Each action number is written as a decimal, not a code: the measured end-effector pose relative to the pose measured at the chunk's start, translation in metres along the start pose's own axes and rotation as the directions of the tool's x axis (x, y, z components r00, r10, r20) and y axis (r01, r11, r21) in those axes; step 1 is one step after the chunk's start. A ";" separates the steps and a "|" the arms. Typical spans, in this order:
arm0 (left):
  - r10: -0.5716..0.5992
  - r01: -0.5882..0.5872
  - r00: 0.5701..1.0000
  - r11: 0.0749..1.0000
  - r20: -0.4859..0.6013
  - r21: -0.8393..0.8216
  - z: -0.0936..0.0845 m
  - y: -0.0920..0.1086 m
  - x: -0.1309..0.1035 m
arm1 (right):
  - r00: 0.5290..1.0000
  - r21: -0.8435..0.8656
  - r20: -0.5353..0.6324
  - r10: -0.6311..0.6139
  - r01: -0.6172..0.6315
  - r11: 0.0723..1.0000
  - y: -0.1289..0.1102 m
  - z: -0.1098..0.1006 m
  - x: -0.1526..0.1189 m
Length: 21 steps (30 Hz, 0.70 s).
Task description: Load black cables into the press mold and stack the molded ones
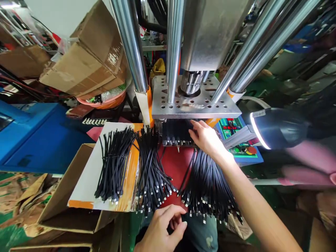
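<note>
Many cables (210, 178) flank a red worktop (175, 164) near boxes (68, 183).

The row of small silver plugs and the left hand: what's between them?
In the head view, a flat red surface, with silver-tipped black cables reaching in from both sides.

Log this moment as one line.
right hand: at black block below metal plate | left hand: curled, near black cables | lamp: lit

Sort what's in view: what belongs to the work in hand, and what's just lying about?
Likely in use:
black cables
press
black block at the right hand
lamp

Seemingly just lying about:
tilted cardboard box
crumpled brown paper
</note>
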<state>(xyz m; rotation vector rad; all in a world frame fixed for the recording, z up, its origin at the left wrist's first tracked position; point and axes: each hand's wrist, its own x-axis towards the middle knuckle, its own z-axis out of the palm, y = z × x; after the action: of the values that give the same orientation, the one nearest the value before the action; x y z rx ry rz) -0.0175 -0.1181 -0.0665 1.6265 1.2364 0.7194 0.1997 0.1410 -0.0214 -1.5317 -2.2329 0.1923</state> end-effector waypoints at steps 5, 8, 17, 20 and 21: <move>-0.005 0.006 0.999 1.000 -0.036 0.011 0.000 0.003 -0.003 | 0.998 -0.076 0.005 0.066 -0.066 0.995 0.003 0.019 0.059; -0.008 0.008 1.000 1.000 -0.015 -0.004 0.007 -0.002 -0.005 | 0.998 -0.036 -0.037 0.059 -0.060 0.998 0.002 0.022 0.085; 0.061 -0.065 0.994 0.997 -0.092 -0.043 -0.008 0.005 -0.008 | 0.976 -0.033 -0.212 0.050 -0.058 0.998 -0.021 -0.007 0.006; 0.121 -0.141 0.946 0.989 -0.300 -0.044 -0.046 0.017 0.002 | 0.907 0.038 -0.418 0.049 -0.036 0.999 -0.046 -0.045 -0.052; 0.139 -0.167 0.921 0.985 -0.364 -0.046 -0.060 0.021 0.008 | 0.881 0.066 -0.471 0.053 -0.024 0.998 -0.056 -0.061 -0.067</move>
<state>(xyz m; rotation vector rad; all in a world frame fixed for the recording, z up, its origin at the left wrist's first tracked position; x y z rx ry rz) -0.0587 -0.0922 -0.0247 1.5845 1.3258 1.1923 0.1973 0.0510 0.0347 -1.4093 -1.7944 -0.0997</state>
